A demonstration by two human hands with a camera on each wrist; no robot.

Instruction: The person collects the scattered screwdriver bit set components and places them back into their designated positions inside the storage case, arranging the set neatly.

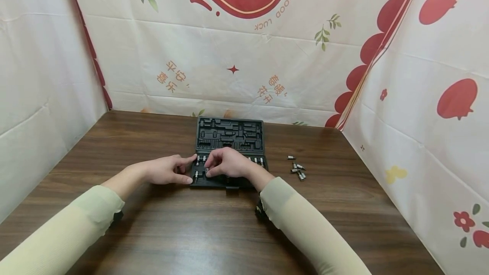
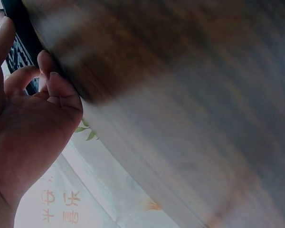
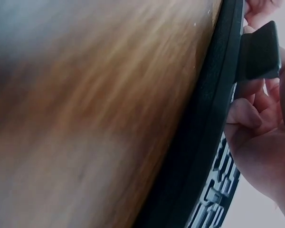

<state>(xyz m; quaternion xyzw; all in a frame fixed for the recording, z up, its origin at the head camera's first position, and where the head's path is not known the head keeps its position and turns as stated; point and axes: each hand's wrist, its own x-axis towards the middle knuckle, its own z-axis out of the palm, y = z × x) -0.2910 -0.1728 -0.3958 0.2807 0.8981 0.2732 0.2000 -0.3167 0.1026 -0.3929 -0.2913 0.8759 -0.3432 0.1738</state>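
Observation:
A black socket-set case (image 1: pixel 230 147) lies unfolded on the table, its moulded lid (image 1: pixel 230 134) at the back. Short silver bit sockets (image 1: pixel 196 176) stand in the near half. My left hand (image 1: pixel 165 170) touches the case's left side, thumb by the front corner and index finger farther back; its other fingers bend inward in the left wrist view. Over the near half, my right hand (image 1: pixel 229 162) pinches a small silver bit socket (image 1: pixel 207 170) between thumb and fingers. That hand hides much of the near tray. In the right wrist view the case's latch (image 3: pixel 260 52) partly covers the fingers.
Several loose silver bit sockets (image 1: pixel 299 176) lie in a small group on the brown wooden table (image 1: pixel 179 224), right of the case. A printed cloth (image 1: pixel 229 46) hangs behind the table and along both sides.

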